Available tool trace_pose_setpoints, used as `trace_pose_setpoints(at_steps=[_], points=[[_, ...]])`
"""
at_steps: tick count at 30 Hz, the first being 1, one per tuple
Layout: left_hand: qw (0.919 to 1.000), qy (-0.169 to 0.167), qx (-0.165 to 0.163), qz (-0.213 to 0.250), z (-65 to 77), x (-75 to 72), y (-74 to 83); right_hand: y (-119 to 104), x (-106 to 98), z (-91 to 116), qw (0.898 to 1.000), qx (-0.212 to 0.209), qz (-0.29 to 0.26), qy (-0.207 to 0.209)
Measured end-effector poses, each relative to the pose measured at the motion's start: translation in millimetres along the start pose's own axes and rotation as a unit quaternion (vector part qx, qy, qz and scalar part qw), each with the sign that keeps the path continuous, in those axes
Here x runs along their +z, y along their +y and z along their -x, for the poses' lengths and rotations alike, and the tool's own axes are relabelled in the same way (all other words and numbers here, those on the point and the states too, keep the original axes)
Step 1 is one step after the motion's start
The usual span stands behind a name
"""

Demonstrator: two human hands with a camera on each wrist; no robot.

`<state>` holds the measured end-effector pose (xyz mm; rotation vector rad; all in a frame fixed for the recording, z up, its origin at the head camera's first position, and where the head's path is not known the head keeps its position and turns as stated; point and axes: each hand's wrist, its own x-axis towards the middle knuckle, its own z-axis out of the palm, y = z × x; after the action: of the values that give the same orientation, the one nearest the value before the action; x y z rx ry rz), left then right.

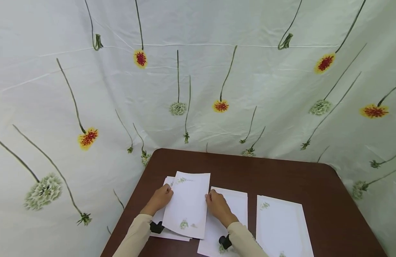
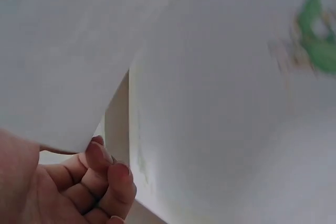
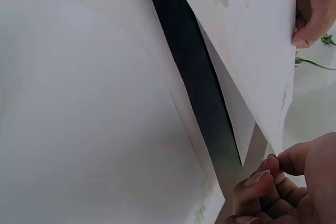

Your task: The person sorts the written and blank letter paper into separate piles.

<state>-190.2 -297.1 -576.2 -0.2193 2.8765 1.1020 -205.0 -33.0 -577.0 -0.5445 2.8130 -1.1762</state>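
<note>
A white sheet of paper [image 1: 188, 203] with pale green plant prints is held up by its two side edges above the table. My left hand [image 1: 163, 197] pinches its left edge, thumb against curled fingers, as the left wrist view shows. On the opposite edge my right hand [image 1: 218, 205] grips the paper between thumb and fingertips. Beneath the raised sheet lies a left stack of paper [image 1: 172, 235], partly hidden by it. Under my right forearm rests a middle stack of similar sheets [image 1: 238, 203], also printed with green plants.
A third stack of paper [image 1: 281, 225] lies to the right on the dark brown table [image 1: 236, 167]. Behind and beside the table hangs a pale cloth [image 1: 268, 78] printed with flowers. Dark wrist-camera mounts [image 1: 225, 242] sit at both wrists.
</note>
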Motion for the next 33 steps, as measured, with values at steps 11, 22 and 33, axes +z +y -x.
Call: trace_pose_setpoints(at_steps=[11, 22, 33], points=[[0.9984, 0.033, -0.040, -0.021, 8.2, -10.4, -24.3, -11.0, 29.4, -6.7, 1.000, 0.007, -0.010, -0.012], [0.9950, 0.073, -0.056, -0.041, 13.2, -11.1, -32.2, -19.1, 40.9, -11.7, 0.999, 0.025, 0.034, -0.020], [0.9949, 0.066, -0.072, -0.025, 13.0, -9.5, -37.1, -14.9, 51.6, -10.5, 0.997, 0.035, 0.061, -0.012]])
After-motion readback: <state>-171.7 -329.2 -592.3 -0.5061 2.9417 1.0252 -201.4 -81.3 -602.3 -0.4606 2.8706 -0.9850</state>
